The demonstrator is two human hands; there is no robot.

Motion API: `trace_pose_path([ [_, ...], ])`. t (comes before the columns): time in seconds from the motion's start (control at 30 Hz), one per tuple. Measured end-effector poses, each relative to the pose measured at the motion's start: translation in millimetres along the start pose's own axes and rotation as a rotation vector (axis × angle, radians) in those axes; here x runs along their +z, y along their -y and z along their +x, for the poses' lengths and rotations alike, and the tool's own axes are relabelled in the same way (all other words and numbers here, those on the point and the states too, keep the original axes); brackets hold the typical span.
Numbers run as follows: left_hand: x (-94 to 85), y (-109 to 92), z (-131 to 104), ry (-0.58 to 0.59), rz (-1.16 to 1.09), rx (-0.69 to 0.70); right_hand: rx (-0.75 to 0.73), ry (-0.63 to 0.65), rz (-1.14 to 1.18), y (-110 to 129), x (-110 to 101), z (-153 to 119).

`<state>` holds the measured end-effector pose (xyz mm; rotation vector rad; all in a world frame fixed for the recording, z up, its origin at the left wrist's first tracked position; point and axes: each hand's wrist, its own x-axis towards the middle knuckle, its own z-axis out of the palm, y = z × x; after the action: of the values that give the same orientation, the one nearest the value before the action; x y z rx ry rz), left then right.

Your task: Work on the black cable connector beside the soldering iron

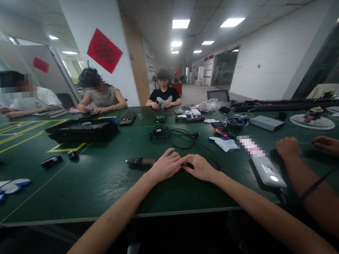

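A corded electric screwdriver (138, 162) with a black collar and a metal tip lies crosswise over the green table, tip to the left. My left hand (167, 166) is closed palm-down over its body, which hides that stretch and my thumb. Fingertips of both hands meet at the tool's dark rear end. There my right hand (200, 167) is closed in a pinch around that end, mostly hidden by the fingers. From near this spot a black cable (185, 146) runs back in loops, with a plug on it.
Nearby on the right are work gloves (224, 143), a red-handled screwdriver (221, 133) and a grey device (268, 172). Close by rests a co-worker's fist (288, 147). At left stand a black tray (81, 130) and a black computer mouse (72, 155). Several people sit around the table.
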<state>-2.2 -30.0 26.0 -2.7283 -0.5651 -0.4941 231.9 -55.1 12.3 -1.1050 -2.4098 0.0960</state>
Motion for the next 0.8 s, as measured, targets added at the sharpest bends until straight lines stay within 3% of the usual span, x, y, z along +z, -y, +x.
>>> trace_pose_path([
  [0.8, 3.3, 1.0, -0.9, 0.017, -0.072, 0.002, -0.007, -0.004, -0.023, 1.3, -1.6, -0.4],
])
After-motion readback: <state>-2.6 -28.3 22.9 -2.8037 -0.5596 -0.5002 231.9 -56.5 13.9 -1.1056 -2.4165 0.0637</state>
